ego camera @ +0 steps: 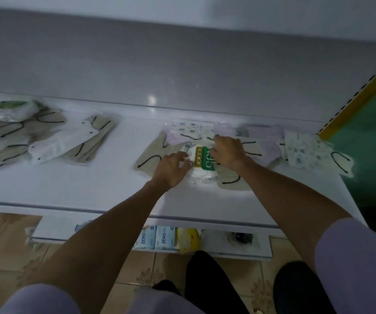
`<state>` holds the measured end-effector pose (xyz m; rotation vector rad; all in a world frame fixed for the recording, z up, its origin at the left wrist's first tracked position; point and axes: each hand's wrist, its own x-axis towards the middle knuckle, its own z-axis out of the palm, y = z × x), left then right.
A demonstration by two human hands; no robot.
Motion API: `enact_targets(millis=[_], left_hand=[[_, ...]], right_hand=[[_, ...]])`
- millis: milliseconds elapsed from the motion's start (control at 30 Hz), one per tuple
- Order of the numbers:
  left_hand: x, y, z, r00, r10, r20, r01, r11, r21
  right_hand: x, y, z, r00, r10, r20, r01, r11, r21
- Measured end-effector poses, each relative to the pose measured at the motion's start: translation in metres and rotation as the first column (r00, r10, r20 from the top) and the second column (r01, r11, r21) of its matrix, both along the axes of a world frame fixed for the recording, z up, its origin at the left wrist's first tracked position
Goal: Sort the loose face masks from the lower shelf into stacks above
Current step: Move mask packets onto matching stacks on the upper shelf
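Note:
A wrapped mask pack with a green and white label [201, 163] lies on the white upper shelf [105, 184], on top of beige masks with black ear loops [150, 158]. My left hand [171, 169] touches the pack's left edge with its fingers curled. My right hand [227, 152] rests on the pack's right side and covers part of the label. Lilac masks [271, 146] and patterned masks [307, 150] lie to the right. A beige stack [92, 141] and a mixed pile [12, 128] sit at the left.
The lower shelf [216, 243] holds two blue "ZERO" boxes [157, 237], a yellow packet [188, 241] and a dark mask [239, 237]. A yellow slotted upright [359, 96] and a green panel bound the right side. Tiled floor and my dark-clad legs are below.

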<state>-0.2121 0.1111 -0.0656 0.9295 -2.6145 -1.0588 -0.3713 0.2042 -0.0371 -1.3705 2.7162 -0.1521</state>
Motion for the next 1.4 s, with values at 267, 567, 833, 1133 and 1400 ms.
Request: enact_targets(millis=[267,567,833,1133,1400], left_hand=[[0.012,0.014,0.016,0.94,0.338,-0.056,-0.245,0.778,0.578],[0.011,0.001,0.007,0.892,0.444,0.082,-0.409,0.718,0.563],[0.022,0.007,0.003,0.951,0.262,0.164,-0.309,0.794,0.523],[0.059,-0.02,0.026,0.982,0.148,0.12,-0.142,0.988,-0.054],[0.116,-0.047,0.047,0.939,0.337,-0.063,-0.342,0.936,-0.087]], right_hand=[[0.045,-0.027,0.02,0.671,-0.075,0.738,0.203,0.975,-0.086],[0.038,-0.01,0.0,0.927,-0.035,0.374,0.053,0.998,-0.038],[0.045,-0.014,-0.008,0.862,-0.165,0.48,0.255,0.958,-0.129],[0.043,-0.023,0.022,0.927,-0.003,0.375,0.117,0.953,-0.281],[0.077,-0.03,0.027,0.544,0.032,0.839,0.401,0.868,-0.293]])
